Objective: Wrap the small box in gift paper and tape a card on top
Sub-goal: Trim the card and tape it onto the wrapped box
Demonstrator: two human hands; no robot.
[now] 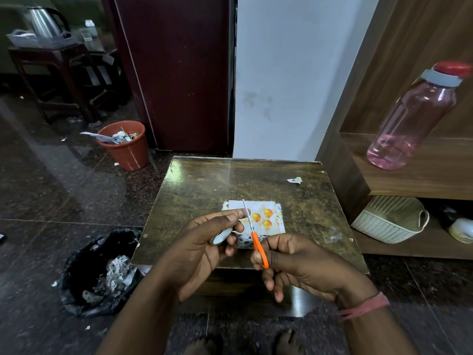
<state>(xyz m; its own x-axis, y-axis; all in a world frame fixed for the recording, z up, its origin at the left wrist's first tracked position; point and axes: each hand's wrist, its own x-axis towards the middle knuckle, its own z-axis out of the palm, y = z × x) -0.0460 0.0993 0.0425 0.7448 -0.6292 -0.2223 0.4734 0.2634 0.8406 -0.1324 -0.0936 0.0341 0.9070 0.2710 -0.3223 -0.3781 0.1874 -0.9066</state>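
A small box wrapped in white patterned gift paper (pixel 277 228) lies near the front of a low wooden table (pixel 204 185). On top of it sits a card with orange balloons (pixel 266 217). My left hand (pixel 204 247) grips a tape roll (pixel 221 237), its thumb and forefinger pinching a strip of clear tape out over the box. My right hand (pixel 294 262) holds orange-handled scissors (pixel 258 248), blades pointing up across the strip at the left fingertips. The box's near-left part is hidden behind my hands.
A paper scrap (pixel 294 180) lies at the table's back right. A black bag of crumpled paper (pixel 102 272) sits on the floor at left, an orange bin (pixel 125 144) beyond it. A shelf at right holds a pink bottle (pixel 412 119) and a white basket (pixel 389 219).
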